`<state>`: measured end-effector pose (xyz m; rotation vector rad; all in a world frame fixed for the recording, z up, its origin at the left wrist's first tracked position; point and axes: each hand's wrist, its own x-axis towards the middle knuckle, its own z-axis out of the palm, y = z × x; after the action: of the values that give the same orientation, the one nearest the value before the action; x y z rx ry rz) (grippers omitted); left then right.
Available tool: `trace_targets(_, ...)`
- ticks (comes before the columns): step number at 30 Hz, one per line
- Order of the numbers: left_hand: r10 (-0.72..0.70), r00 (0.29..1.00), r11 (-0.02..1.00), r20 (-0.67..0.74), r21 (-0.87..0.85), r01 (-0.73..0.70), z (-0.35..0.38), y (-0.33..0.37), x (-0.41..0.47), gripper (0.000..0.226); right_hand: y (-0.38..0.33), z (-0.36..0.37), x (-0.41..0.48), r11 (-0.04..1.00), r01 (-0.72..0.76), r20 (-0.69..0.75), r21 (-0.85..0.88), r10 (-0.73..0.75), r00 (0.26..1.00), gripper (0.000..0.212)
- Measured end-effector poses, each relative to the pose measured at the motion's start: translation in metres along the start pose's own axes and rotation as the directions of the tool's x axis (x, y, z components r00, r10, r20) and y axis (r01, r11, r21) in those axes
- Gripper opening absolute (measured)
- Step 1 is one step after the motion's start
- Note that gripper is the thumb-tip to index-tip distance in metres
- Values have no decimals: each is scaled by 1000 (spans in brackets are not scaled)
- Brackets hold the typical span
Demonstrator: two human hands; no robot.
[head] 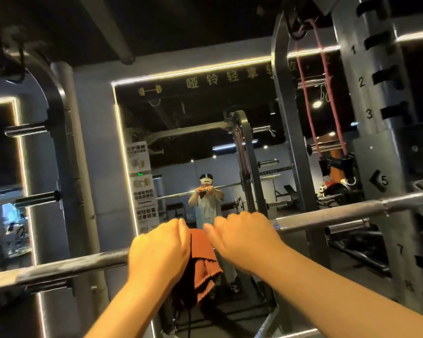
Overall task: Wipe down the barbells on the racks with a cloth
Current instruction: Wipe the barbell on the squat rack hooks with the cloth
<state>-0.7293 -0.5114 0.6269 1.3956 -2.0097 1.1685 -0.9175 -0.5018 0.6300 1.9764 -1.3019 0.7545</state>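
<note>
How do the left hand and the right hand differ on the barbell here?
The left hand sits lower in frame than the right hand, as the barbell slopes up rightward. The hanging cloth trails behind the left wrist, not the right hand's. The barbell beside the right hand shows knurling; beside the left hand it looks smooth, though blurred. Both share an overhand grip, fingers curled over the barbell, close together.

Steel barbell (327, 215) spans the frame, rising from lower left to right. Rust-red cloth (203, 264) hangs draped over its centre.
</note>
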Motion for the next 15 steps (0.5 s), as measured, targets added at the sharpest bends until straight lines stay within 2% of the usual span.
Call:
trace_targets(2, 19, 998, 1000, -61, -18, -20, -6, 16, 4, 12, -6, 7, -3, 1000, -26, -53, 4, 26, 998, 57)
trace_targets(4, -66, 997, 997, -50, -39, 64, -8, 24, 5, 18, -1, 8, 0, 998, -41, -4, 53, 41, 999, 50)
trace_targets(6, -75, 997, 993, -2, -88, 75, -15, 20, 0, 16, 4, 7, 3, 994, -69, 102, 87, 60, 993, 49)
trace_targets(7, -63, 998, 991, -17, -117, 60, -18, 15, -4, 16, 6, 8, 3, 994, -56, 106, 93, 46, 993, 51)
trace_targets(9, -38, 999, 993, -28, -111, 35, -17, 8, -8, 15, 6, 10, -1, 990, -42, 21, 132, 40, 999, 48)
trace_targets(11, -104, 994, 984, 24, -140, 106, -22, 12, -4, 13, 1, 11, -7, 955, -20, -152, 297, 68, 986, 38)
trace_targets(12, -153, 987, 965, 51, -208, 161, -25, 18, -1, 16, -5, 10, -11, 930, 30, -216, 367, 53, 975, 40)
trace_targets(13, -195, 977, 934, 86, -289, 212, -26, 24, 2, 20, -11, 10, -15, 913, 93, -252, 398, 11, 968, 46)
trace_targets(15, -224, 964, 852, 143, -451, 265, -26, 34, 6, 32, -23, 14, -22, 882, 149, -204, 447, -62, 977, 53)
